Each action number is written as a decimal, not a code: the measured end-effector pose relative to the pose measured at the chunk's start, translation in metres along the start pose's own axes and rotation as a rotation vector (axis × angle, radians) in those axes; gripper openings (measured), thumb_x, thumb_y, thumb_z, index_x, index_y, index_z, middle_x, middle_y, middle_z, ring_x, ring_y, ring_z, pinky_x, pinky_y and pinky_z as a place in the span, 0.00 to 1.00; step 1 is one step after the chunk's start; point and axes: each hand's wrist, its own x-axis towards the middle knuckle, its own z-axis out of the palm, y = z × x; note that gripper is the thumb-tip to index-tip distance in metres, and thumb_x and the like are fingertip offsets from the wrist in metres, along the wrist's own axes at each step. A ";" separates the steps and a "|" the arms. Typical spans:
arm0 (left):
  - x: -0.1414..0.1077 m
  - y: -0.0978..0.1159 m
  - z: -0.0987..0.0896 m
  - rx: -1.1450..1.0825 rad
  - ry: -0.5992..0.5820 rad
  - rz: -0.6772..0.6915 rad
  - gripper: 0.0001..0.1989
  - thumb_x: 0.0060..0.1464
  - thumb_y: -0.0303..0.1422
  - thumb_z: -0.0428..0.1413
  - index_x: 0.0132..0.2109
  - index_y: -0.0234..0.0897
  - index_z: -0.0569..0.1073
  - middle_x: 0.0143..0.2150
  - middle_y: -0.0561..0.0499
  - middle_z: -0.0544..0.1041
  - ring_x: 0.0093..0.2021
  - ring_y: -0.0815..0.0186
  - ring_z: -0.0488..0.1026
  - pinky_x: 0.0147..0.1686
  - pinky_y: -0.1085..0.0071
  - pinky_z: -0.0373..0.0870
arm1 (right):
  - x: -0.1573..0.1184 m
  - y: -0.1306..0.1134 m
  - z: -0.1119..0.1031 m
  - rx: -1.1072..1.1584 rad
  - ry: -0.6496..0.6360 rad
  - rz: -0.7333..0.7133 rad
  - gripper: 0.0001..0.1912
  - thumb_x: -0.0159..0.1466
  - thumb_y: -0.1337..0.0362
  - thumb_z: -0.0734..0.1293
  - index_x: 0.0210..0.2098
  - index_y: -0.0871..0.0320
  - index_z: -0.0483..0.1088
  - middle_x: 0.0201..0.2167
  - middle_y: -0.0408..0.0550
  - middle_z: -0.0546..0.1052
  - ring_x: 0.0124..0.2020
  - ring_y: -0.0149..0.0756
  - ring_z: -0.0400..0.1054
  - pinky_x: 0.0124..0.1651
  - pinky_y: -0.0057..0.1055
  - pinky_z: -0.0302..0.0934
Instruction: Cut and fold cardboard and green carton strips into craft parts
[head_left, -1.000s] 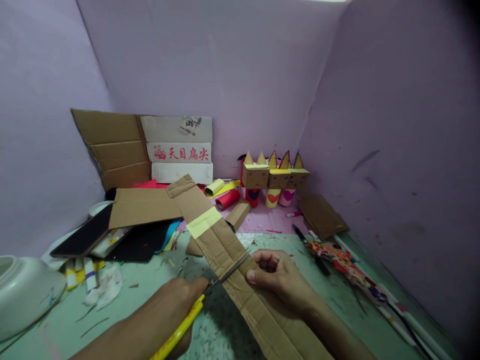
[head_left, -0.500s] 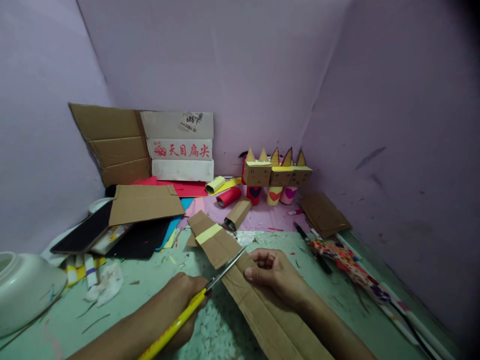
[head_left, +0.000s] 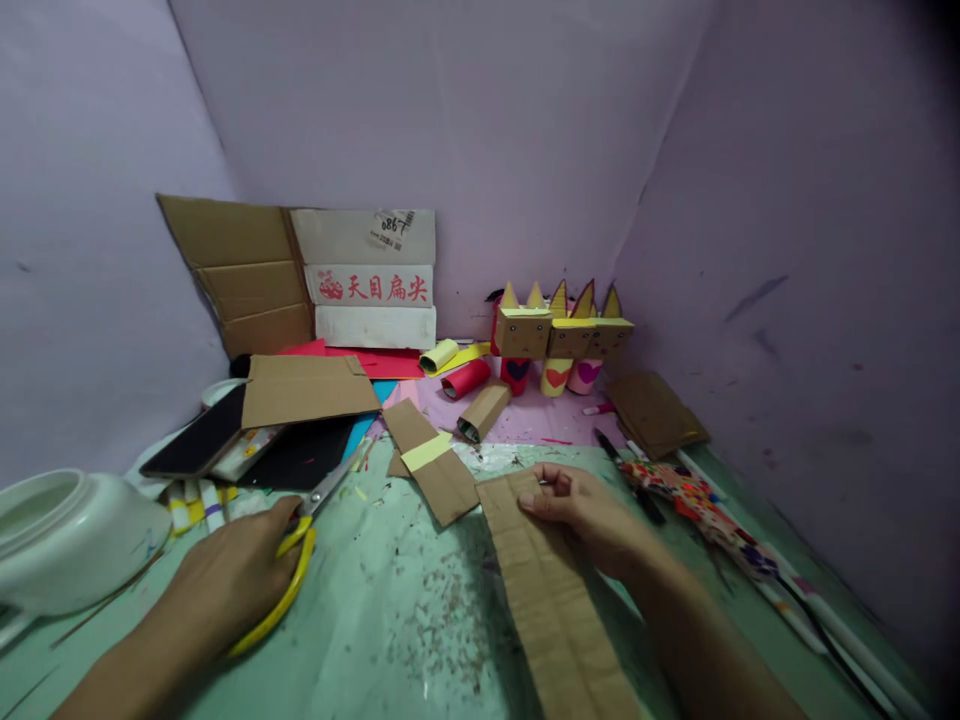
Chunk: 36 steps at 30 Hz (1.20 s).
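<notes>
My left hand (head_left: 259, 555) is closed round the yellow handles of a pair of scissors (head_left: 324, 490), low over the left of the table, blades pointing up and right. My right hand (head_left: 581, 505) pinches the far end of a long brown cardboard strip (head_left: 544, 590) that runs toward me past the bottom edge. Just beyond that end, a shorter cardboard piece (head_left: 454, 490) with a pale yellow band across it lies on the table. Behind it rests a folded cardboard tube (head_left: 484, 410).
Cat-like cardboard figures (head_left: 555, 340) stand at the back. A red roll (head_left: 466, 378) and yellow roll (head_left: 439, 356) lie beside them. A white bowl (head_left: 112, 540) is at the left, a flowered cloth item (head_left: 697, 510) at the right. A flattened box (head_left: 375, 270) leans on the wall.
The scissors have moved left, away from the cardboard strip, in my left hand. My right hand still holds the strip, which now lies more upright in view. The whole view has shifted slightly.
</notes>
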 end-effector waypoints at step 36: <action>0.023 0.081 0.023 -1.491 -0.079 -0.152 0.20 0.30 0.42 0.64 0.25 0.35 0.65 0.13 0.62 0.62 0.10 0.80 0.52 0.10 0.83 0.44 | 0.033 -0.021 0.062 -0.684 0.225 -0.152 0.08 0.55 0.60 0.62 0.23 0.57 0.67 0.20 0.41 0.69 0.22 0.31 0.63 0.22 0.26 0.53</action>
